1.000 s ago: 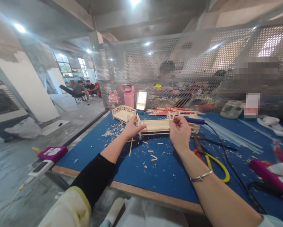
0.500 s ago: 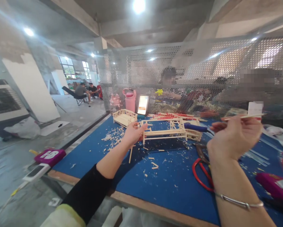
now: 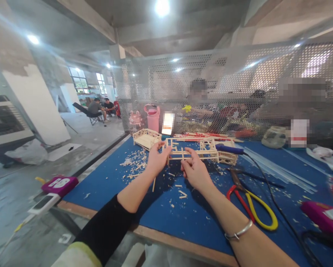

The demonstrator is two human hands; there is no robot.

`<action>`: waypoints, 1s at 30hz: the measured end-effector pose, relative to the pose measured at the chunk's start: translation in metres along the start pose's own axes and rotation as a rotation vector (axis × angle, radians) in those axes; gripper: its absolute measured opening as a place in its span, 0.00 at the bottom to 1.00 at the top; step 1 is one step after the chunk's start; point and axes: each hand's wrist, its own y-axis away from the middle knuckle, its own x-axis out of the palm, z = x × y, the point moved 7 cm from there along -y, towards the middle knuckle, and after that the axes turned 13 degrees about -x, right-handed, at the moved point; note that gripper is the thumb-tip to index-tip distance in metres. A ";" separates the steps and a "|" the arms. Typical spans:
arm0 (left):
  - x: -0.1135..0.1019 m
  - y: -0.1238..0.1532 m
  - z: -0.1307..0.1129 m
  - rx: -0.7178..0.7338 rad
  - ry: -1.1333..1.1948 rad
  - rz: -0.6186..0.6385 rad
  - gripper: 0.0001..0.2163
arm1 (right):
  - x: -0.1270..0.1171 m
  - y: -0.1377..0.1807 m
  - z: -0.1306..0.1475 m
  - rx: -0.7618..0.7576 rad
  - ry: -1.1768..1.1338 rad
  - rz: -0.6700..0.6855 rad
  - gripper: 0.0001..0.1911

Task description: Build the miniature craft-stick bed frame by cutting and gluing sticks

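Observation:
My left hand [image 3: 158, 157] is closed on the left end of a small wooden stick frame [image 3: 204, 152], holding it just above the blue tabletop. My right hand [image 3: 195, 168] pinches a thin wooden stick [image 3: 183, 153], upright against the frame's long front rails. Whether the stick touches the rails I cannot tell. A finished-looking miniature wooden bench [image 3: 147, 138] stands behind my left hand. Behind the frame's right end are another stick-built piece [image 3: 228, 157] and a tool with a blue handle [image 3: 229, 149] and a cord.
Pliers with red and yellow handles [image 3: 250, 204] lie right of my hands. Clear glue sticks [image 3: 280, 168] lie farther right, and red-tipped sticks [image 3: 202, 137] at the back. Wood scraps [image 3: 137, 159] litter the blue table [image 3: 108, 198]. A perforated screen [image 3: 166, 81] stands behind.
My right hand has come from the far right, bringing the stick down and left to the frame and turning it upright. My left hand stays on the frame, nearly still.

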 end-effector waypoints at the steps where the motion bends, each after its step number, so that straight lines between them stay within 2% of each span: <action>1: 0.001 0.001 0.000 -0.004 0.004 0.011 0.14 | -0.001 -0.001 -0.001 -0.008 0.018 -0.003 0.25; 5: 0.002 0.007 0.004 -0.046 0.073 0.051 0.15 | -0.003 -0.003 -0.001 -0.013 0.035 -0.027 0.23; 10: 0.000 0.013 0.017 -0.152 0.285 0.058 0.09 | -0.005 -0.003 -0.003 -0.002 0.143 -0.026 0.25; 15: -0.009 0.026 0.021 -0.176 0.251 -0.060 0.12 | -0.009 -0.002 -0.001 -0.038 0.301 -0.047 0.23; 17: -0.009 0.030 0.030 -0.308 0.288 -0.069 0.12 | -0.009 -0.002 -0.001 -0.040 0.283 -0.051 0.22; 18: -0.005 0.031 0.037 -0.417 0.342 -0.018 0.13 | -0.008 -0.002 -0.002 -0.044 0.271 -0.051 0.23; 20: 0.010 0.034 0.046 -0.633 0.476 0.187 0.19 | -0.008 -0.001 -0.003 -0.052 0.249 -0.050 0.23; 22: 0.022 0.035 0.046 -0.736 0.573 0.373 0.21 | -0.007 -0.001 -0.004 -0.054 0.235 -0.051 0.23; 23: 0.025 0.035 0.045 -0.740 0.599 0.417 0.20 | -0.007 0.000 -0.005 -0.052 0.236 -0.053 0.23; 26: 0.023 0.031 0.042 -0.696 0.620 0.364 0.14 | -0.007 0.000 -0.004 -0.049 0.244 -0.049 0.22; 30: 0.023 0.035 0.043 -0.662 0.642 0.255 0.13 | -0.005 0.001 -0.002 -0.059 0.240 -0.034 0.22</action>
